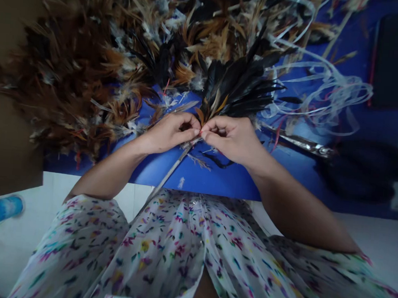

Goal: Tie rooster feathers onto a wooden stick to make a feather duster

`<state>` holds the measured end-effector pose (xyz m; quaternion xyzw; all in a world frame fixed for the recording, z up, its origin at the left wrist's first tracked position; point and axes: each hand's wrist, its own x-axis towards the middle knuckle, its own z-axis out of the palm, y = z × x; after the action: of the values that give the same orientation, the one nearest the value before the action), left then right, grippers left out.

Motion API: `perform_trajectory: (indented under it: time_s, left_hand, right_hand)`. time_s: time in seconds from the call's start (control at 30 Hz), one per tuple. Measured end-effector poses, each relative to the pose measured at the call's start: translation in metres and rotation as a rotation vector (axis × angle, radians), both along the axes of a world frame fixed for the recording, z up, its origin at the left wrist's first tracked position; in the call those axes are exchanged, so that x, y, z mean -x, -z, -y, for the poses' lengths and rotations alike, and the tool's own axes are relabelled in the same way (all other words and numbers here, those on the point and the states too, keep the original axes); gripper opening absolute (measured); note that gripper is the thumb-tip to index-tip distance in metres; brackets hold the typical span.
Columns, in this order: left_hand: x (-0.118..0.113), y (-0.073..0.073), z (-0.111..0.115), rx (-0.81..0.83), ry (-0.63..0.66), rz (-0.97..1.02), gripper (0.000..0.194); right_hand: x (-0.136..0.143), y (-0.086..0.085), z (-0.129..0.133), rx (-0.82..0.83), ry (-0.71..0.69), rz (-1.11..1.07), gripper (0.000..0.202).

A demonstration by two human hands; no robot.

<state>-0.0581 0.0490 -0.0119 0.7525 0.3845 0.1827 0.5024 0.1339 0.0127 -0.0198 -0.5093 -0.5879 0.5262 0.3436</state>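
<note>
The black feather bundle (240, 85) is fanning out towards 1 o'clock from its base, which is lying at the clock's centre over the blue table (224, 183). The left hand (169, 130), at 9 o'clock, is pinching that base, thumb and forefinger closed; the right hand (232, 135), at 3 o'clock, is doing likewise, a red strand (200, 133) showing between the two. A thin stick (171, 170) is extending towards 7 o'clock, past the table edge. Loose brown feathers (70, 79) are lying heaped at 10 o'clock. White ribbon (328, 88) is lying tangled at 2 o'clock, scissors (359, 168) just past 3.
</note>
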Motion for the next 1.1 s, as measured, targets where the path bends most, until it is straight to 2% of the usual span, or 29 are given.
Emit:
perform_trajectory:
  time_s: [0.2,0.47,0.83,1.1]
  left_hand:
    - [-0.001,0.002,0.003,-0.045,-0.061,0.004,0.014]
    - [-0.004,-0.009,0.012,-0.202,-0.137,-0.081,0.009]
    - [-0.007,-0.009,0.019,-0.381,-0.146,-0.136,0.007]
    - [-0.005,-0.009,0.02,-0.42,-0.126,-0.149,0.008]
  right_hand:
    - [0.001,0.0,-0.001,0.009,0.006,-0.003,0.007]
    - [0.001,0.0,0.0,0.012,0.032,-0.006,0.009]
    - [0.001,-0.001,0.002,0.008,0.038,0.043,0.012]
    - [0.002,0.0,0.003,-0.016,0.036,0.042,0.011]
